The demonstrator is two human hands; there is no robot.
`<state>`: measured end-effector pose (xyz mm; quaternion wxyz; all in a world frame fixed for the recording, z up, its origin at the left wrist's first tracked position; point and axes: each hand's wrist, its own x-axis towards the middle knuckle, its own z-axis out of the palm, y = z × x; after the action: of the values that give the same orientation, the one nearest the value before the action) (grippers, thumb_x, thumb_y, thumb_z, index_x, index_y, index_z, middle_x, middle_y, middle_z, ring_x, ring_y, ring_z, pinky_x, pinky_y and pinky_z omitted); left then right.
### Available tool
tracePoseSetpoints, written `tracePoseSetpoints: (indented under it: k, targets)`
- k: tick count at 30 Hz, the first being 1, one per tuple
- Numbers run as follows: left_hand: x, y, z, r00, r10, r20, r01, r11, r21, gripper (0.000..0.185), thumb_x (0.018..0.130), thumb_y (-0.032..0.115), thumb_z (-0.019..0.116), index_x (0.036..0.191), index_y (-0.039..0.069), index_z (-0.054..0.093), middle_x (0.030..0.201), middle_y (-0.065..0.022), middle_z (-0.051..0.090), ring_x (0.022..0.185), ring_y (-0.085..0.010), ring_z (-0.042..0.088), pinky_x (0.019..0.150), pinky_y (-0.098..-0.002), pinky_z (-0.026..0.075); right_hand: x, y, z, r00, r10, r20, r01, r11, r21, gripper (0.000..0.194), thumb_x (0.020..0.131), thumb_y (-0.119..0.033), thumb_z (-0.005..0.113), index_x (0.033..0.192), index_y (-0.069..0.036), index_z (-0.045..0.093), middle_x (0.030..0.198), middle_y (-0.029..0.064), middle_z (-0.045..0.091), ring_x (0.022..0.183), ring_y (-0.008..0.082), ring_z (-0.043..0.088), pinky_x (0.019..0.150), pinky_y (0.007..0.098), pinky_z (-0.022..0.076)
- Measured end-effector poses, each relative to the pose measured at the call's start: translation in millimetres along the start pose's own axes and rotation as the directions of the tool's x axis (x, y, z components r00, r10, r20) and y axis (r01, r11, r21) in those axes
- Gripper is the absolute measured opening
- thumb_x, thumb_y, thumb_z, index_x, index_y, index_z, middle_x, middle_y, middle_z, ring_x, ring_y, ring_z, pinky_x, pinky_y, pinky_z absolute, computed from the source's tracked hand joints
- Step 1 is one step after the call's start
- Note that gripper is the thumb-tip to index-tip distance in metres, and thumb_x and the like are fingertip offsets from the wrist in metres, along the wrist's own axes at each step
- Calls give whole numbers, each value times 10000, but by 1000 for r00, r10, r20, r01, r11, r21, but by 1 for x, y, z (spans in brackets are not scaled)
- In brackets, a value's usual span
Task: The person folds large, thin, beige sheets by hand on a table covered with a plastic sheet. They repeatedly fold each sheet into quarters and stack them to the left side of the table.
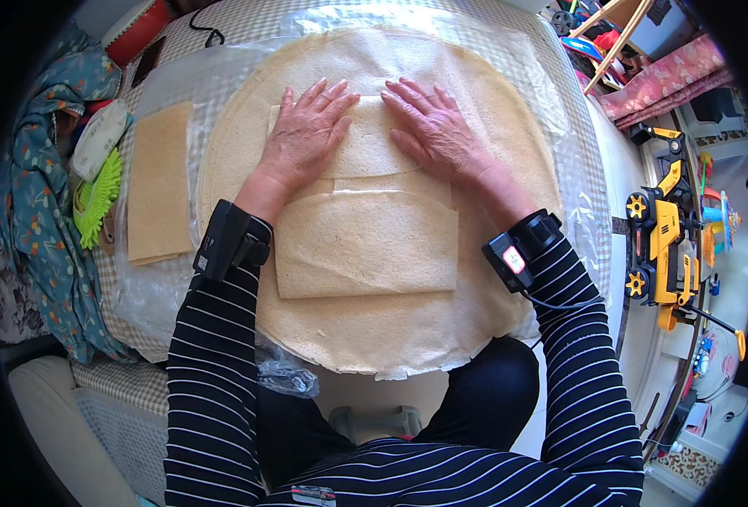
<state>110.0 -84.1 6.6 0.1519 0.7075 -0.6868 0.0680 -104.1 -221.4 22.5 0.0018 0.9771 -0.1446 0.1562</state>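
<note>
A stack of large round thin flatbreads (374, 336) lies before me, its near edge ragged and hanging over the table edge. On top, one sheet is folded inward: a far flap (367, 139) and a near flap (367, 247) almost meet across the middle. My left hand (310, 127) rests flat on the left part of the far flap, fingers pointing away. My right hand (434, 130) presses flat on its right part, fingers slanting left. Neither hand grasps anything. To the left, folded rectangular flatbreads (158, 184) lie on a clear plastic sheet (152, 298).
A checked tablecloth (583, 127) covers the table. On the left are a blue patterned cloth (51, 190), a green fringed item (98, 199) and a dark phone (148, 62). A yellow toy excavator (665, 234) stands at right. A stool (374, 419) shows below.
</note>
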Motion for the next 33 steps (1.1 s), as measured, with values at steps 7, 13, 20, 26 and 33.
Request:
tracePoseSetpoints:
  k: [7,13,20,26,33]
  targets:
    - [-2,0,1,1000,20,-20,-19,1000,10,458,1064,364,413,1494,225,485,1590,5,416,1503,-221,309,1243,-561,150,7,-16,-2,995,-2,97,18,987,-162,668,1030,-565,349,1562,-163,371,1639,54,326,1544,204,214,1236,592,99]
    - [-7,-2,2,999,40,31,-41,997,58,486,1063,394,403,1503,201,476,1594,22,413,1508,-210,301,1242,-561,152,7,-30,13,996,-12,84,17,998,-62,679,1039,-549,347,1568,-122,351,1639,61,326,1542,217,216,1248,535,130]
    - [-13,0,0,994,19,111,-39,984,174,545,1065,494,347,1543,244,420,1648,5,308,1542,-197,208,1249,-555,88,5,-26,17,991,-18,134,28,996,-80,712,1042,-583,288,1574,-113,333,1649,73,298,1546,228,202,1254,519,102]
    - [-17,4,-9,973,-164,165,133,973,187,548,1034,598,333,1541,399,389,1660,-118,253,1553,-275,174,1222,-621,77,2,-29,16,989,45,138,-33,996,-85,716,1034,-600,291,1569,-128,354,1653,91,285,1549,251,192,1254,516,98]
    - [-14,21,-24,938,-303,167,267,941,207,533,1026,569,383,1520,378,430,1637,-166,278,1538,-343,197,1204,-634,122,-1,-29,16,985,102,140,-92,993,-77,728,1018,-615,328,1554,-125,382,1641,133,299,1535,286,232,1243,518,133]
